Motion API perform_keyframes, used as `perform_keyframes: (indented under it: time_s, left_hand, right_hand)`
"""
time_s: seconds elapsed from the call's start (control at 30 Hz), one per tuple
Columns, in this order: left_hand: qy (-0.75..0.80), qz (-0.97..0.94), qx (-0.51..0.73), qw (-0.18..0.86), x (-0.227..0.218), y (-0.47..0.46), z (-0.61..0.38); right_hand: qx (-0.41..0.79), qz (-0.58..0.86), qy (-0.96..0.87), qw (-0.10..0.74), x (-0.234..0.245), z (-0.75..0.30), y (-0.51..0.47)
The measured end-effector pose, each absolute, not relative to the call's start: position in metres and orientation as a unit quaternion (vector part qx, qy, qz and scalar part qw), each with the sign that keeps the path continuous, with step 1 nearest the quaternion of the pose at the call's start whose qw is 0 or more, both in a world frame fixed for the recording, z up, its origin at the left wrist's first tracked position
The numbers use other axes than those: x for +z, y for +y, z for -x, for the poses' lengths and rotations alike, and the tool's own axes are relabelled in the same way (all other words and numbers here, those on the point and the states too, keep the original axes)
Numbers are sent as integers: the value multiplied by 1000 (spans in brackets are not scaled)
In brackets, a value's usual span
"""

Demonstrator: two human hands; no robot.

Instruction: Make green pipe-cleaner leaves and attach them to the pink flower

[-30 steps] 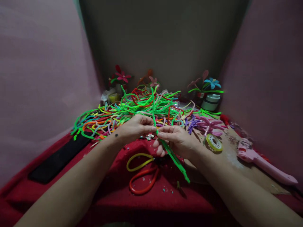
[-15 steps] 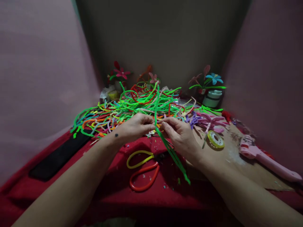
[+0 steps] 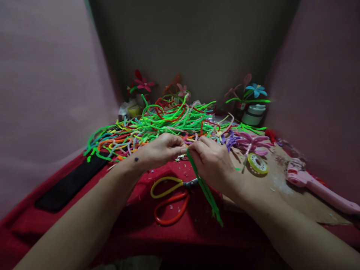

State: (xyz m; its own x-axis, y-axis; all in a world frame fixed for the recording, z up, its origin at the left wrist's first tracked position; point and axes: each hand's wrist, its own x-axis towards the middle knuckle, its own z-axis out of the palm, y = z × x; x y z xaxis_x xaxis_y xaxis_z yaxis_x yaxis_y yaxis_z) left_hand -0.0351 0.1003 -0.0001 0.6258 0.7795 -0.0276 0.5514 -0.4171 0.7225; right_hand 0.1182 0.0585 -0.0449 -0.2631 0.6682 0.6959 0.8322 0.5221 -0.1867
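Both hands meet in front of the pile, pinching a bundle of green pipe cleaners. My left hand is closed on the bundle's upper end with thumb and fingertips. Close against it, my right hand has its fingers curled on the same end. The bundle's loose ends hang down and to the right over the red cloth. A short green tip shows beyond the right hand. Below the hands lie scissors with one yellow and one red handle loop; the hanging bundle partly covers their blades.
Behind the hands spreads a pile of coloured pipe cleaners. To the right are a pink pipe-cleaner flower, a yellow tape roll and a pink glue gun-like tool on cardboard. A black strip lies left. Finished flowers stand behind.
The green length that stood upright above my fingers no longer stands there. My right hand has turned over, its fingers now curled against the left fingertips. The hanging ends have shifted slightly left.
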Motion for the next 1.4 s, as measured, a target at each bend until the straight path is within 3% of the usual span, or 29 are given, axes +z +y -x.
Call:
perform_keyframes:
  time_s: [0.23,0.33,0.57,0.77,1.17,1.4]
  left_hand:
    - [438,-804,215,340,-12,105,31]
    - [440,-798,217,349,-11,106,31]
    - [439,-771,251,388,-8,105,33]
    - [433,-783,283,346,-5,104,35]
    - [398,-671,280,559,-7,100,33]
    - [401,-661,325,544,-8,100,33]
  right_hand:
    - [340,557,-620,436,-32,-113,59]
    - [449,530,-564,446,-33,-116,62]
    - [552,464,-502,477,-49,-121,67]
    - [476,467,-546,507,-46,-121,65]
    - [440,469,-569,513,-38,-117,58]
    - [618,397,-423,530,-45,-113,61]
